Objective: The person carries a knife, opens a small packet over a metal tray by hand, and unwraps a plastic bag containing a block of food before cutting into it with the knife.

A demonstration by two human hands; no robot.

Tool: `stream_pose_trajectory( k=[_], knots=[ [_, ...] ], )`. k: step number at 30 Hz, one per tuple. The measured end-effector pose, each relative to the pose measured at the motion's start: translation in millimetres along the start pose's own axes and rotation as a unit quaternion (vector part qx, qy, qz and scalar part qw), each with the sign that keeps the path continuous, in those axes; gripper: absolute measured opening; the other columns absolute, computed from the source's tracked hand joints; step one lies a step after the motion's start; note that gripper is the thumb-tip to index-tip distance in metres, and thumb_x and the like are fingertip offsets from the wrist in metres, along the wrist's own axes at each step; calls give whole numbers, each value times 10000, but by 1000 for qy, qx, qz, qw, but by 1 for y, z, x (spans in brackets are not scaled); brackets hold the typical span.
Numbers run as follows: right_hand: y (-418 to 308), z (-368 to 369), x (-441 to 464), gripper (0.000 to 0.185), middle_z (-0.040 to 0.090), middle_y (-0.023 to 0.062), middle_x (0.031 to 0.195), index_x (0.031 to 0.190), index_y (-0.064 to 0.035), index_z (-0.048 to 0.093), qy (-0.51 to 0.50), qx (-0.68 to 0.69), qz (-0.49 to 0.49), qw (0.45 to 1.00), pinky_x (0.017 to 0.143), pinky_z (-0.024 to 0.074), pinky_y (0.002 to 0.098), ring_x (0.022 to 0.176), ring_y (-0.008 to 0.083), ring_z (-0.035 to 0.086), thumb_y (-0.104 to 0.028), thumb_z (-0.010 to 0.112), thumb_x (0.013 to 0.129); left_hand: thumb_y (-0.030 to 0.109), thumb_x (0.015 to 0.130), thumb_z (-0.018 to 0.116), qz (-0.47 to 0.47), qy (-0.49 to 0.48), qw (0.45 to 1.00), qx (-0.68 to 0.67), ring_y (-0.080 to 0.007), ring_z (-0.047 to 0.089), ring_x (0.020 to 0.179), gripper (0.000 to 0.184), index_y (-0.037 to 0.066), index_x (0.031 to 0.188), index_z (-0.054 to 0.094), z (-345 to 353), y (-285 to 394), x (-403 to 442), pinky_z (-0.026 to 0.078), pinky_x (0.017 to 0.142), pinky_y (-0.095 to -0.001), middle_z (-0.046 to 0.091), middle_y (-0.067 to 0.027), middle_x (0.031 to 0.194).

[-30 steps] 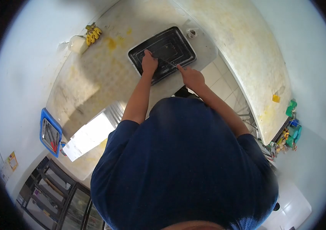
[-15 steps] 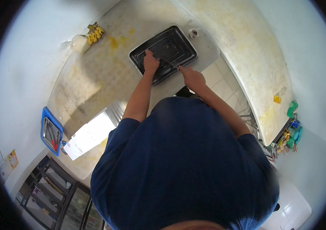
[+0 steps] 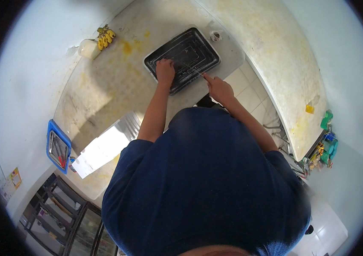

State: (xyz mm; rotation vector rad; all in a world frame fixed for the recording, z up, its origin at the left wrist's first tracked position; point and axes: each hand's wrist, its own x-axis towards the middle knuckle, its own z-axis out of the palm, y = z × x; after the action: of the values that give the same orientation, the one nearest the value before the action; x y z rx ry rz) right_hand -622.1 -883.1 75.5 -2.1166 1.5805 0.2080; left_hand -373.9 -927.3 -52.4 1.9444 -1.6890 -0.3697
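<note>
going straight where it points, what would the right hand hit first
Probably the black tray, at its near rim, though the right hand might pass above; depth is unclear.

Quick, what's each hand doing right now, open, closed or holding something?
Left hand: over the black tray; open or closed can't be told.
Right hand: closed, holding a thin tool.

Strong glare bleaches the white sheet [image 3: 98, 152]; shadows streak the tabletop [image 3: 119, 87]; fisheye distortion curves the black-rimmed edges.
</note>
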Motion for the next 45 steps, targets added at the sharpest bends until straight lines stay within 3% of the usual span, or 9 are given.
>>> stream_pose_trajectory(
  k=[1,4,7,9,19,21,24,43,45],
  knots=[
    [1,2,-1,419,610,164,969,1397,-230,475,8,-6,-9,1000,732,540,473,835,364,656,-236,456,978,145,860,612,30,16,999,18,-385,609,864,168,74,969,718,-2,-1,-4,507,784,-471,680,-184,865],
    [5,8,-1,418,611,144,948,1381,-218,488,27,-17,-32,999,668,552,462,770,347,662,-224,478,964,202,887,571,42,-101,992,62,-386,635,869,241,110,1049,723,-7,5,-18,521,780,-482,686,-190,888],
    [4,8,1,413,611,151,957,1377,-225,491,25,-11,-36,999,694,547,468,798,353,660,-231,483,964,237,908,518,-34,-219,974,37,-368,668,879,326,175,1179,689,-17,25,-28,539,763,-492,696,-181,935],
    [2,7,4,412,612,162,985,1390,-242,482,7,-9,-31,999,752,537,479,860,366,658,-245,472,978,242,912,494,-42,-237,969,52,-355,681,888,369,211,1246,647,-16,27,-32,545,755,-494,698,-175,959],
    [0,12,23,420,628,174,1016,1398,-230,475,-37,-52,-42,997,773,538,492,891,373,663,-240,459,979,214,904,452,-70,-297,949,77,-338,675,971,510,294,1405,515,-14,29,-32,551,816,-478,696,-138,1076],
    [0,11,27,418,634,175,1025,1395,-229,478,-55,-58,-37,996,779,538,492,896,372,663,-234,458,978,210,902,450,-89,-320,940,76,-331,665,1014,527,318,1417,496,-15,27,-31,543,851,-472,685,-132,1119],
    [6,15,27,408,664,179,896,1329,-212,573,45,-31,-89,995,662,540,496,791,357,673,-176,468,937,206,897,455,-107,-348,929,66,-325,651,1059,556,359,1431,467,-12,24,-28,529,892,-467,672,-126,1163],
    [8,19,20,410,623,182,939,1356,-246,524,-9,-12,-42,999,771,524,496,880,375,645,-230,482,948,201,905,456,-104,-380,917,68,-328,642,1092,595,451,1443,409,-15,14,-29,521,898,-454,656,-140,1209],
    [7,17,19,413,627,184,944,1357,-248,523,-12,-13,-40,999,772,524,495,887,377,644,-229,482,946,160,899,434,-114,-410,903,58,-355,614,1140,658,466,1474,334,-22,17,-26,491,956,-450,613,-185,1267]
  ],
)
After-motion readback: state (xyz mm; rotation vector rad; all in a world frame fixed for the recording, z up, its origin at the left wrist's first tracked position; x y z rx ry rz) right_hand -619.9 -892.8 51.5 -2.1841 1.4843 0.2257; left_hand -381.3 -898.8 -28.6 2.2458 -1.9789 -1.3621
